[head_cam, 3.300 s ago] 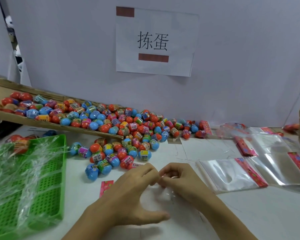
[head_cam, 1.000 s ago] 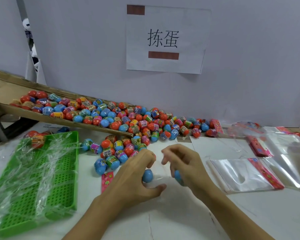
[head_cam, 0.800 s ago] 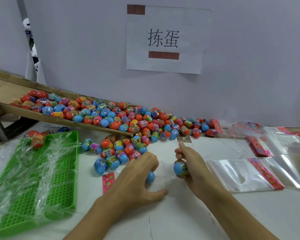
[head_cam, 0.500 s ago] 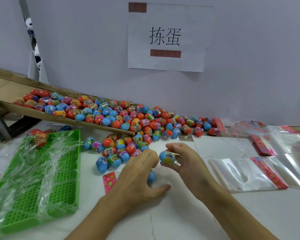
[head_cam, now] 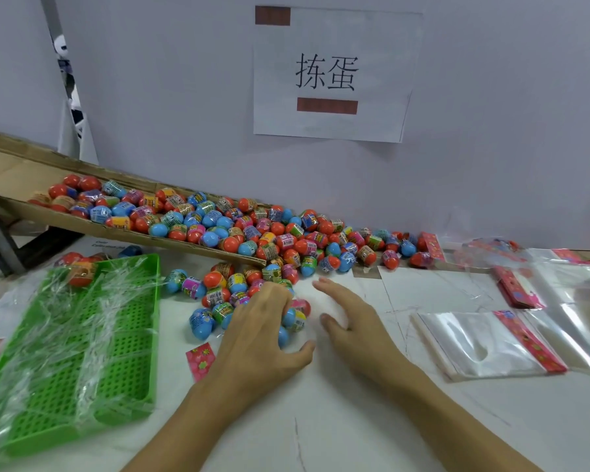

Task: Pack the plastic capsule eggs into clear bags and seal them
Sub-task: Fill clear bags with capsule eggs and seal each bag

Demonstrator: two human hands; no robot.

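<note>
Curling round bagged capsule eggs [head_cam: 295,316], left hand [head_cam: 258,335] grip closed on them, right hand [head_cam: 349,321] flat, fingers spread, empty.

A white paper sheet [head_cam: 331,74] fixed to the wall in the upper middle of the frame carries two large black characters, 拣蛋. A brown-red bar stands at its top left corner and another below the characters. The printed bands on the eggs [head_cam: 218,229] are too small to read.

A pale grey wall [head_cam: 491,114] is backing the white surface [head_cam: 355,430], with a paper sign [head_cam: 331,74] hanging above its far edge.
</note>
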